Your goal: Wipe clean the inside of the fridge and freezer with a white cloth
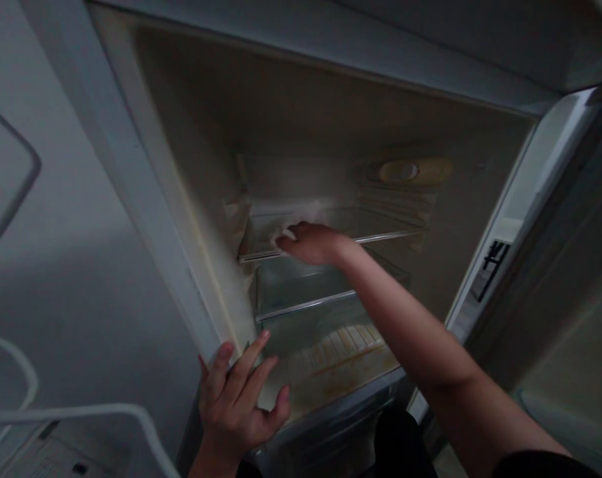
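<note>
My right hand (pixel 313 243) reaches deep into an open fridge (pixel 151 159), with its fingers closed on a crumpled white cloth or tissue (pixel 283 236). The cloth lies at the front part of the upper glass shelf (pixel 261 255); its exact material is hard to make out in the dim light. My left hand (pixel 241 398) is raised near the fridge's lower left edge, fingers spread, holding nothing. Below the upper shelf sits a second glass shelf (pixel 305 307). The fridge floor (pixel 330 378) shows brownish stains.
A yellowed lamp cover (pixel 410 171) sits on the inner right wall. The fridge door (pixel 569 279) stands open at the right. White cables or tubes (pixel 106 410) cross the lower left. A dark drawer front (pixel 330 431) lies below the fridge floor.
</note>
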`<state>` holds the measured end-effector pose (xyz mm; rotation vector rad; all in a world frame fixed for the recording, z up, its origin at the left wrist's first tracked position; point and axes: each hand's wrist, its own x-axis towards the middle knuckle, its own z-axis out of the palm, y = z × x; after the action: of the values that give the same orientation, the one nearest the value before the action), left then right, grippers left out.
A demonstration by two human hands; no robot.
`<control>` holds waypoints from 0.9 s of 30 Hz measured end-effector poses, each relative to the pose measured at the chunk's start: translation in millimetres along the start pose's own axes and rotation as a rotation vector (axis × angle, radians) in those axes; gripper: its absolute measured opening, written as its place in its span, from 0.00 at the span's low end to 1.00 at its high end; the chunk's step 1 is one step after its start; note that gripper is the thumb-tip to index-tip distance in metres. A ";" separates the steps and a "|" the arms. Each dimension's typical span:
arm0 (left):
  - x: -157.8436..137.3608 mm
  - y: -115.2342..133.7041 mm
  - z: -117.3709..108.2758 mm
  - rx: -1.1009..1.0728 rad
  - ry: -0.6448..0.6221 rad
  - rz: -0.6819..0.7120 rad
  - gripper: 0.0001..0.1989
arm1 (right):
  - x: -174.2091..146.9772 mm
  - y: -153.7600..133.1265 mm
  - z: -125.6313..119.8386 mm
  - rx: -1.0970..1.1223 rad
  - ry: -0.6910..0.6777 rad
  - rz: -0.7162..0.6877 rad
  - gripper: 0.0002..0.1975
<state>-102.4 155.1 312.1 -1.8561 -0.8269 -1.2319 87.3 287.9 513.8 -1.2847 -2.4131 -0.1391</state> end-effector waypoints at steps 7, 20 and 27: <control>-1.1 -1.6 -1.5 0.058 -0.021 -0.011 0.12 | -22.6 -59.5 40.3 -0.122 0.352 -0.101 0.25; -2.5 13.7 -1.8 0.061 -0.041 -0.126 0.12 | -142.1 159.4 23.7 -0.061 0.755 0.451 0.30; -64.0 114.5 5.5 -0.698 -0.180 -0.757 0.24 | -232.4 33.4 99.9 0.668 0.423 -0.061 0.28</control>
<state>-26.3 94.1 224.3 -2.3053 -1.4085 -2.0340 199.8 154.1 327.9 -0.7772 -1.8894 0.3233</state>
